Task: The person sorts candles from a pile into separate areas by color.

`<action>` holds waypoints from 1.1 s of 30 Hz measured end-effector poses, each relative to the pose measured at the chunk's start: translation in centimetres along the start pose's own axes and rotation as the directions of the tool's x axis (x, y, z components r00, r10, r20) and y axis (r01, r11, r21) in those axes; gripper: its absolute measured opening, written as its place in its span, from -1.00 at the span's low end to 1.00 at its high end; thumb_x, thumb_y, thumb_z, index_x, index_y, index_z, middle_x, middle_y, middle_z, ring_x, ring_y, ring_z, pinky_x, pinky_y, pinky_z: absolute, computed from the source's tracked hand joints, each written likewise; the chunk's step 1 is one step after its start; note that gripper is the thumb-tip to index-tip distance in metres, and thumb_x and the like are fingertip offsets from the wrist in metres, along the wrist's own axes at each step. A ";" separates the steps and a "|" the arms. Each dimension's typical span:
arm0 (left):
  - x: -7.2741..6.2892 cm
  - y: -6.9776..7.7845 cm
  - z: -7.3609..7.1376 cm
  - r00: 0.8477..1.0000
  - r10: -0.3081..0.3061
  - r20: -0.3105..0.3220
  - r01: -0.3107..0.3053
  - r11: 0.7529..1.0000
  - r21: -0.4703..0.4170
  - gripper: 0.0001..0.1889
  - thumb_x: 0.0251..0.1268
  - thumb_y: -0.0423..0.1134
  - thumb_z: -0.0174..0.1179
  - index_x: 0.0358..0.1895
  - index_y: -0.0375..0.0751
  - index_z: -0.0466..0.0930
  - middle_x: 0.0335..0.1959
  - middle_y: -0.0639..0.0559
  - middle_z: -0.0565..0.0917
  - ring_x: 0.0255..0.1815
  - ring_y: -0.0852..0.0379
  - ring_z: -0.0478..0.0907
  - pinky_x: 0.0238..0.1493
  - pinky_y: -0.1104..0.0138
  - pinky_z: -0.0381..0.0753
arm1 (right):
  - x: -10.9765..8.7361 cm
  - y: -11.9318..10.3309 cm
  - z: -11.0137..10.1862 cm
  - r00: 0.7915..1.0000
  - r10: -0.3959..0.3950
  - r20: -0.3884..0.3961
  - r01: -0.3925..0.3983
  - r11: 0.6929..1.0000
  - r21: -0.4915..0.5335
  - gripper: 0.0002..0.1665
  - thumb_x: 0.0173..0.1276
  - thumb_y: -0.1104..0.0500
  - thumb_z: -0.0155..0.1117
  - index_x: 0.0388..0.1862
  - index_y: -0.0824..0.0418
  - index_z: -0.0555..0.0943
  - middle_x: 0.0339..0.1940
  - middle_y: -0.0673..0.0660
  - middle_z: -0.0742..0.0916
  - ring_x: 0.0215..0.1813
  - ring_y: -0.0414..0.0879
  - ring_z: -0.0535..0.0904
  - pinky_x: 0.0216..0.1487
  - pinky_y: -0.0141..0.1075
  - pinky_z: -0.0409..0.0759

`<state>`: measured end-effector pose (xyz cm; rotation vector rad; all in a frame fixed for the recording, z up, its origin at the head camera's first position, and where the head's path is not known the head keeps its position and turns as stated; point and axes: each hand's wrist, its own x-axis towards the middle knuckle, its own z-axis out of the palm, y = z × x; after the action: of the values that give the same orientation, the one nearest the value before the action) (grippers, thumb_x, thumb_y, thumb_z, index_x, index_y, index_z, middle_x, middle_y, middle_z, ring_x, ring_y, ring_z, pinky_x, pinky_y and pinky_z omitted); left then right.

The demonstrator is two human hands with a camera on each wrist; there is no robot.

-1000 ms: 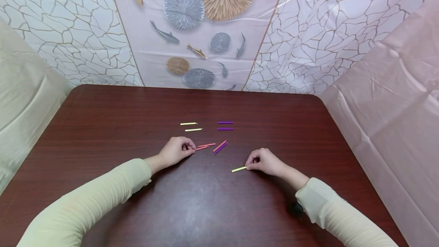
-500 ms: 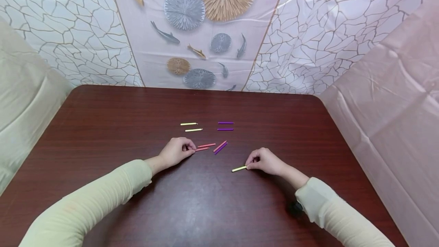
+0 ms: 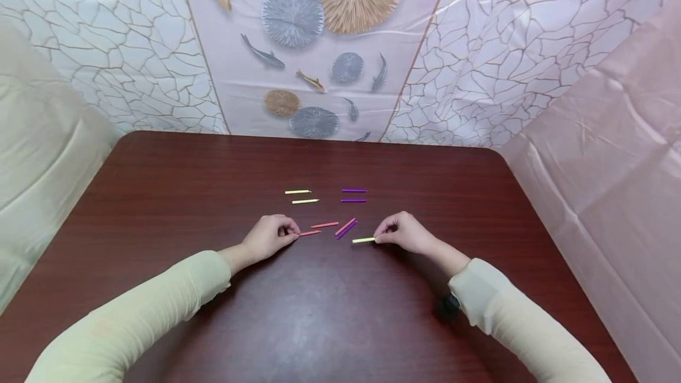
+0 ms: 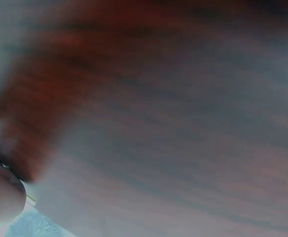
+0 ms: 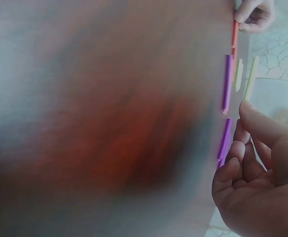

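Far yellow sticks [image 3: 305, 201] and purple sticks [image 3: 353, 200] lie paired; a mixed pink-purple pair [image 3: 346, 226] seems unsorted. Left hand [image 3: 270, 236] pinches a pink stick [image 3: 311, 233]; right hand [image 3: 405, 233], another yellow stick [image 3: 364, 240].

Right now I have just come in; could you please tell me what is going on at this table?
At a dark table, a person's left grip pinches the end of a thin red stick, while the right grip pinches a thin yellow stick. Between them lie another red stick and a slanted red stick close alongside a slanted purple stick. Farther across lie two yellow sticks on the left and two purple sticks on the right.
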<state>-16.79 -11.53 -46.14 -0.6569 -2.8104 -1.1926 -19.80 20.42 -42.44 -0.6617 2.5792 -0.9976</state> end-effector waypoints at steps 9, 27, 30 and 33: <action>-0.9 -0.6 -0.6 1.000 -0.010 -0.003 0.010 1.000 -0.009 -0.95 0.10 -0.32 0.27 -0.46 -0.21 0.65 -0.54 0.11 0.59 -0.55 0.36 0.36 -0.45 0.50 0.38 | 3.1 -2.1 -0.2 0.998 0.006 -0.056 -0.005 1.000 0.006 -0.93 0.09 0.27 0.40 -0.46 0.27 0.72 -0.53 0.10 0.73 -0.49 -0.27 0.43 -0.44 -0.45 0.39; -1.5 -0.9 -1.1 1.000 -0.015 0.003 0.015 1.000 -0.026 -0.95 0.12 -0.33 0.26 -0.44 -0.22 0.66 -0.50 0.10 0.61 -0.51 0.35 0.38 -0.43 0.50 0.40 | 9.0 -5.5 2.1 0.997 0.003 -0.072 -0.004 1.000 -0.024 -0.90 0.11 0.21 0.40 -0.44 0.25 0.74 -0.44 0.12 0.76 -0.37 -0.22 0.50 -0.27 -0.43 0.42; -1.5 -0.9 -1.1 1.000 -0.012 0.005 0.012 0.999 -0.029 -0.95 0.12 -0.32 0.26 -0.43 -0.22 0.66 -0.50 0.09 0.61 -0.50 0.35 0.39 -0.42 0.50 0.41 | 9.7 -5.8 2.7 0.997 0.014 -0.072 -0.016 0.999 -0.035 -0.90 0.11 0.21 0.40 -0.43 0.24 0.74 -0.43 0.11 0.77 -0.35 -0.22 0.51 -0.26 -0.44 0.42; -1.5 -1.0 -1.1 1.000 -0.013 0.006 0.013 1.000 -0.028 -0.95 0.12 -0.32 0.26 -0.42 -0.22 0.66 -0.49 0.10 0.62 -0.50 0.35 0.39 -0.41 0.50 0.41 | 10.3 -5.9 3.1 0.997 0.021 -0.074 -0.025 0.998 -0.053 -0.91 0.11 0.20 0.40 -0.43 0.23 0.74 -0.42 0.10 0.77 -0.32 -0.21 0.53 -0.23 -0.43 0.42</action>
<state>-15.98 -13.46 -46.26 -0.6458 -2.8121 -1.2361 -25.42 9.50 -41.70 -0.6182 2.6795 -0.9661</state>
